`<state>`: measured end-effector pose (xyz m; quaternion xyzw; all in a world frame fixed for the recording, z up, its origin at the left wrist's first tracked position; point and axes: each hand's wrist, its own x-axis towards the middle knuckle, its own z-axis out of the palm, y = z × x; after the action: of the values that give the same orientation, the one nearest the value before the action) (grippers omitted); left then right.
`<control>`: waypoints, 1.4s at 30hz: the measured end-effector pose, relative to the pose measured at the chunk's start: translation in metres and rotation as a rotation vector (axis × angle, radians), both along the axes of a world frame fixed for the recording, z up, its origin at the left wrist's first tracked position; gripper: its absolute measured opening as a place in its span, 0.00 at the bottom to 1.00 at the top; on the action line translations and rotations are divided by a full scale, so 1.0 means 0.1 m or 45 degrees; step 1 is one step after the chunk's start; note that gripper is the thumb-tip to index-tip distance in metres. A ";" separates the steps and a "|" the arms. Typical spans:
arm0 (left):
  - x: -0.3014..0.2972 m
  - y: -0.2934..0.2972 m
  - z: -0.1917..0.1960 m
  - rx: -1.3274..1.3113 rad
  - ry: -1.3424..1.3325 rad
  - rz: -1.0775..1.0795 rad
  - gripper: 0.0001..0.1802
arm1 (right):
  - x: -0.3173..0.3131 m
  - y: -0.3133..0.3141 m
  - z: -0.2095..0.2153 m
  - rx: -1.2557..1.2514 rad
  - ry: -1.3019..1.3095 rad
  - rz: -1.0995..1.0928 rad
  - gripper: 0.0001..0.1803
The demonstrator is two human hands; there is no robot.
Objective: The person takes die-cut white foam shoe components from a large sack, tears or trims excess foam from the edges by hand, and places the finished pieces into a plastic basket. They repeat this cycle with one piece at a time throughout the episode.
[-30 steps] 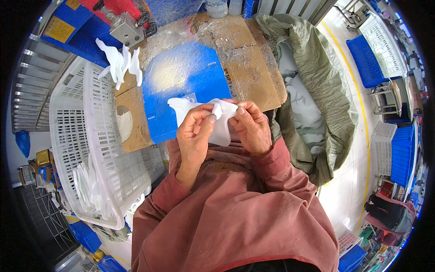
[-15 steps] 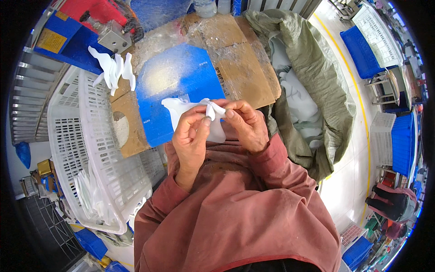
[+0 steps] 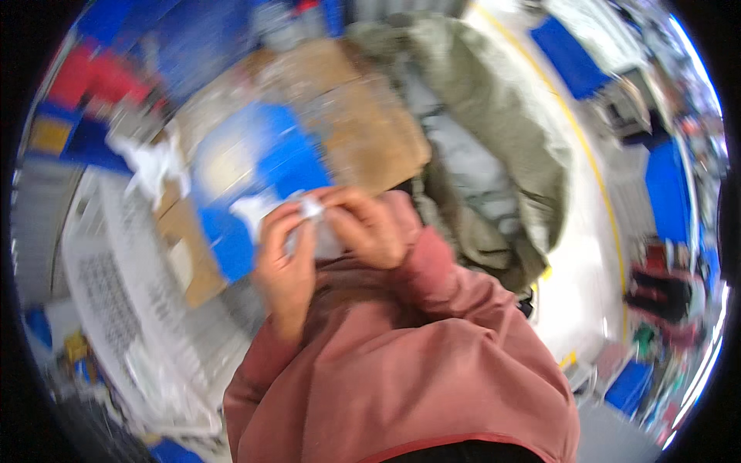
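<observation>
Head view, heavily motion-blurred. Left hand (image 3: 287, 258) raised in front of the chest, fingers curled shut on a small white piece (image 3: 310, 207) pinched at its upper end. Right hand (image 3: 369, 225) just beside it, fingertips closed on the same white piece from the other side, both hands touching at the pinch. White piece held in the air near the body, above the lower edge of a blue sheet (image 3: 255, 177); exact material impossible to tell through the blur. Blue sheet lying on brown cardboard (image 3: 363, 131), which spreads up and to the right behind the hands. More white scraps (image 3: 154, 163) lying to the left of the blue sheet, well apart from the hands. White lattice crate (image 3: 116, 309) at the person's left, tilted along the picture's rim. Olive-green cloth (image 3: 494, 154) heaped to the right of the cardboard, reaching down beside the right forearm. Pink sleeves (image 3: 432, 278) covering both forearms and filling the lower middle. Pale floor with a yellow line (image 3: 594, 185) further right, blue bins blurred beyond.
</observation>
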<state>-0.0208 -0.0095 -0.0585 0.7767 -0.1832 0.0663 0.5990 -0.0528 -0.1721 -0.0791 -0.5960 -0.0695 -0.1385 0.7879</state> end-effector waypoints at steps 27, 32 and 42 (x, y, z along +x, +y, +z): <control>0.13 -0.48 0.43 0.317 0.184 -0.709 0.20 | -0.69 -0.51 0.18 -0.175 0.079 -0.720 0.11; 0.16 -0.50 0.67 0.755 -0.038 -1.037 0.18 | -0.85 -0.57 0.31 -0.202 0.031 -0.542 0.11; 0.19 -0.57 0.71 0.804 0.503 -1.257 0.12 | -1.07 -0.69 0.53 -0.179 0.184 -0.223 0.19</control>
<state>-0.0017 -0.0665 0.0126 0.7377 -0.4175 -0.4211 0.3228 -0.1597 -0.2411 -0.0262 -0.6621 0.0303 -0.1584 0.7319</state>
